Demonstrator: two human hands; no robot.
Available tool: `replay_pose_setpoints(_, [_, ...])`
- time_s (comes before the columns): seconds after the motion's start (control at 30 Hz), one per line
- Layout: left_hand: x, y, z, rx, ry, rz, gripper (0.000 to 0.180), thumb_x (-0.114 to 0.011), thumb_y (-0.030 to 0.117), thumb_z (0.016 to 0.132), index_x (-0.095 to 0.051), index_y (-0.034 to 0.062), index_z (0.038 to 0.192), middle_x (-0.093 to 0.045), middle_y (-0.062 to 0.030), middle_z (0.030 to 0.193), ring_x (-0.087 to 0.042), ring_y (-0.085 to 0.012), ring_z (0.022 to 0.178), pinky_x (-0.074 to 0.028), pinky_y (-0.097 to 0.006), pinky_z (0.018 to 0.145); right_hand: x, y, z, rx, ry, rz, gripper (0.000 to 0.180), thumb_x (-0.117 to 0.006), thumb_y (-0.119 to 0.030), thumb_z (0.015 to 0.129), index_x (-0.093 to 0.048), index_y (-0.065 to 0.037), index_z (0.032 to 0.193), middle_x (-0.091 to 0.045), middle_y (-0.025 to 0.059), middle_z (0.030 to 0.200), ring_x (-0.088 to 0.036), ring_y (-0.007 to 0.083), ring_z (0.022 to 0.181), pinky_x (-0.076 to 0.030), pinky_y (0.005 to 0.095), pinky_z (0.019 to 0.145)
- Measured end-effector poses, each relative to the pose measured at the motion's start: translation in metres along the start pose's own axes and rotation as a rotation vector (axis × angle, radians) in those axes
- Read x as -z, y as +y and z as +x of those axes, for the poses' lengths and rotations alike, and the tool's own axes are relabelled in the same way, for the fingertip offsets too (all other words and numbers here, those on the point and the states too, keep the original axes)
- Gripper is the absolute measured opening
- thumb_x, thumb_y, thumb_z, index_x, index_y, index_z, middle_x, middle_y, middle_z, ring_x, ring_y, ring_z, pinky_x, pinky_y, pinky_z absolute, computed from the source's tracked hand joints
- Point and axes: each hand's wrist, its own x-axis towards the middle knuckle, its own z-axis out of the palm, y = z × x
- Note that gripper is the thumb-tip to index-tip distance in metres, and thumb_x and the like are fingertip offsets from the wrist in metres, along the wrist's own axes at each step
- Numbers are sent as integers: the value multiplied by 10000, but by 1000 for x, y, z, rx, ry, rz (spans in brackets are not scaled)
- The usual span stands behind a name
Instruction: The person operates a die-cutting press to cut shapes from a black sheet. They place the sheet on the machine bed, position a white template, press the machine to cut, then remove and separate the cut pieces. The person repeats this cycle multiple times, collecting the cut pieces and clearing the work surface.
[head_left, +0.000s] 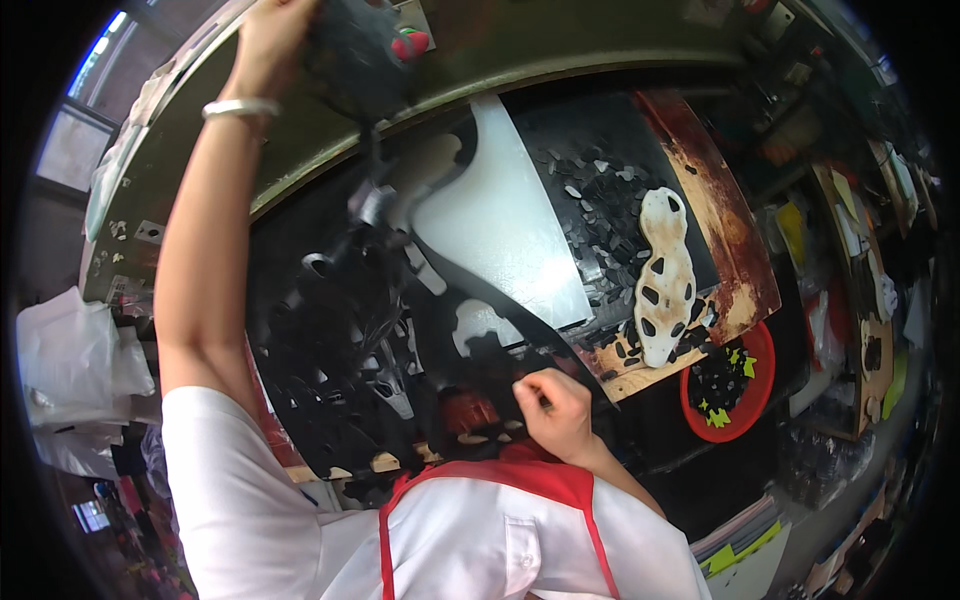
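My left hand is raised at the upper left, partly cut off by the picture's edge. Its fingers are closed at a blurred black cut-out sheet, which hangs down toward the worktable. Low in the middle, just in front of my apron, my right hand is curled closed beside the black sheet material; whatever its fingers hold is hidden. Between the hands, a tangle of black sheet with cut-out holes covers the left of the table. A pale smooth board shows beyond it.
Many small black cut pieces lie right of the board. A cream perforated template rests near the worn wooden edge. At the right stands a red bowl with black and yellow-green pieces. A green machine beam spans the back.
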Motion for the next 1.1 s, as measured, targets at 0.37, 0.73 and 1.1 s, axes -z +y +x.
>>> replay_pose_setpoints(0.37, [-82, -112, -246, 592, -418, -748, 154, -577, 171, 965, -634, 30, 988, -668, -29, 859, -604, -94, 753, -485, -230, 700, -27, 17, 95, -143, 44, -17, 364, -633, -363, 905, -574, -14, 817, -606, 103, 609, -618, 249, 528, -481, 348, 514])
replay_pose_setpoints(0.73, [-5, -98, -108, 210, 426, -903, 167, -517, 142, 986, -571, -3, 1047, -641, -92, 918, -608, -158, 762, -512, -292, 685, -26, 73, 76, 4, 274, -199, 298, -487, -121, 969, -474, 5, 699, -473, 174, 560, -475, 333, 468, -342, 410, 468])
replay_pose_setpoints(1.1, [59, -34, -155, -255, -186, 254, 159, -523, 27, 934, -657, -2, 1015, -666, -97, 1042, -632, -133, 784, -524, -300, 729, 23, 11, 18, -143, -551, -332, 408, -574, -370, 938, -569, -1, 764, -571, 138, 564, -602, 302, 516, -451, 367, 471])
